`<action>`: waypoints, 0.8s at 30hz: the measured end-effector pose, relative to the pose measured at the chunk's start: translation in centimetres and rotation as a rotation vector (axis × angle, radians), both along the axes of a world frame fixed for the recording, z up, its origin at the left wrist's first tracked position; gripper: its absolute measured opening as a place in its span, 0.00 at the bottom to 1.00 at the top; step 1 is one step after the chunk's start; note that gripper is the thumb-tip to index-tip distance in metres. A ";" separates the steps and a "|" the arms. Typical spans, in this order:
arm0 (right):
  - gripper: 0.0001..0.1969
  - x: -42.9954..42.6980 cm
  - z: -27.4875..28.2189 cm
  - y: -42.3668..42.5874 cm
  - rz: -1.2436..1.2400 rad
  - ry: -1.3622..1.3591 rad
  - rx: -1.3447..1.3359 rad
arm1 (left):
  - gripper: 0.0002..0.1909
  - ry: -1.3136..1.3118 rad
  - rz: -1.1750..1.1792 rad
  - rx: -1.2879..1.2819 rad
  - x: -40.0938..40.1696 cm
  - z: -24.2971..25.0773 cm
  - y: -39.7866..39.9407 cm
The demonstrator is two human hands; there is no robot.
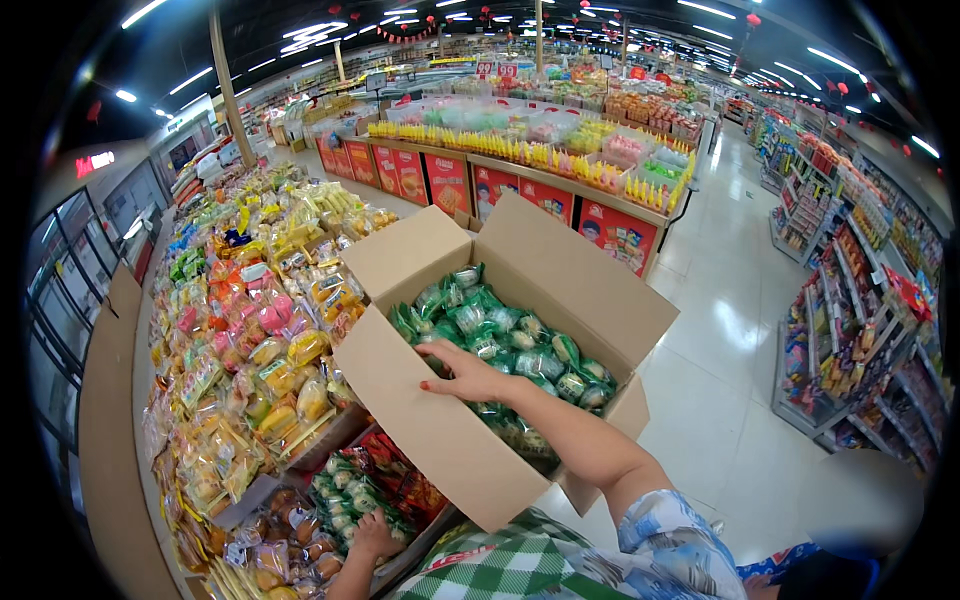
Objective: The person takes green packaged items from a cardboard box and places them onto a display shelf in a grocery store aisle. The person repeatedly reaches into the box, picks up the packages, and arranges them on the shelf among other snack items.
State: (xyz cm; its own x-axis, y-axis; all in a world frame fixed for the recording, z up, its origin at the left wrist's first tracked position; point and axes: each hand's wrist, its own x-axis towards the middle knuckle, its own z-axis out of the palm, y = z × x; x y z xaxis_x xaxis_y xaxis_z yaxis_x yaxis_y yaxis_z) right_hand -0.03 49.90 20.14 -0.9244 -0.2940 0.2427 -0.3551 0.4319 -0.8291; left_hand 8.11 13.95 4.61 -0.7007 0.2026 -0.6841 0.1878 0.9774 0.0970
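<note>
An open cardboard box (577,262) stands tilted before me, its flaps spread. Green-wrapped round packets (517,330) fill much of it. My right arm reaches across the box, and my right hand (465,373) grips its left wall by the flap fold, thumb outside on the flap. Lower left, my left hand (375,534) rests on similar green packets (345,487) in a display bin, fingers bent over them. Whether it grips one is not clear. Beside these packets lie red-wrapped packets (401,480) in the same bin, partly behind the box flap.
Packaged breads and cakes (277,360) cover the long display to the left. A snack counter (450,172) with red panels stands beyond the box. To the right, a tiled aisle (720,360) runs past stocked shelves (832,345). Another person's blue patterned clothing (780,561) shows at lower right.
</note>
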 end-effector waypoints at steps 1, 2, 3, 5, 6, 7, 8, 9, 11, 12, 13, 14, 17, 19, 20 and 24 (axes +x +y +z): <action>0.35 0.0 0.1 0.0 -0.004 0.009 0.013 | 0.60 -0.009 0.023 -0.005 0.1 0.2 0.3; 0.35 0.1 0.1 0.1 -0.005 0.002 0.008 | 0.60 -0.018 0.046 -0.010 0.3 0.4 0.6; 0.35 0.1 0.2 -0.1 0.001 -0.005 0.002 | 0.59 -0.026 0.075 -0.016 0.6 0.6 0.5; 0.35 0.3 0.5 -0.3 0.013 -0.027 -0.012 | 0.60 0.026 0.044 -0.032 0.6 -1.2 -0.6; 0.35 0.5 0.9 -0.2 0.016 -0.045 -0.020 | 0.60 0.049 0.026 -0.040 0.7 -1.5 -0.8; 0.35 0.6 1.0 -0.3 0.020 -0.063 -0.028 | 0.60 0.060 0.010 -0.044 0.9 -1.7 -1.2; 0.34 0.4 0.6 -0.3 0.022 -0.020 -0.018 | 0.61 0.071 -0.005 -0.048 1.2 -2.0 -1.5; 0.34 0.2 0.3 -0.2 0.018 0.024 -0.008 | 0.61 0.084 -0.025 -0.052 1.3 -1.7 -1.5; 0.33 0.1 -0.3 0.1 0.009 0.058 0.006 | 0.57 0.099 -0.026 0.010 1.7 -1.1 -1.2; 0.33 0.1 -0.1 0.0 0.008 0.049 0.009 | 0.56 0.108 -0.021 0.039 2.0 -0.8 -1.1; 0.33 0.1 0.0 -0.1 0.008 0.041 0.013 | 0.55 0.120 -0.001 0.040 2.2 -1.0 -1.0; 0.33 -0.1 -0.1 -0.3 0.007 0.045 0.014 | 0.55 0.132 0.019 0.041 2.3 -1.3 -0.8; 0.33 -0.1 -0.2 -0.4 0.004 0.057 0.027 | 0.55 0.204 0.043 0.117 3.0 -3.0 -1.3; 0.33 -0.2 -0.2 -0.4 0.001 0.080 0.031 | 0.55 0.239 0.047 0.166 3.1 -3.2 -1.5; 0.33 -0.3 -0.3 -0.3 0.000 0.089 0.033 | 0.54 0.240 0.052 0.181 3.1 -3.3 -1.5; 0.33 -0.3 -0.5 -0.5 0.003 0.075 0.015 | 0.53 0.161 0.096 0.195 2.5 -2.1 -1.9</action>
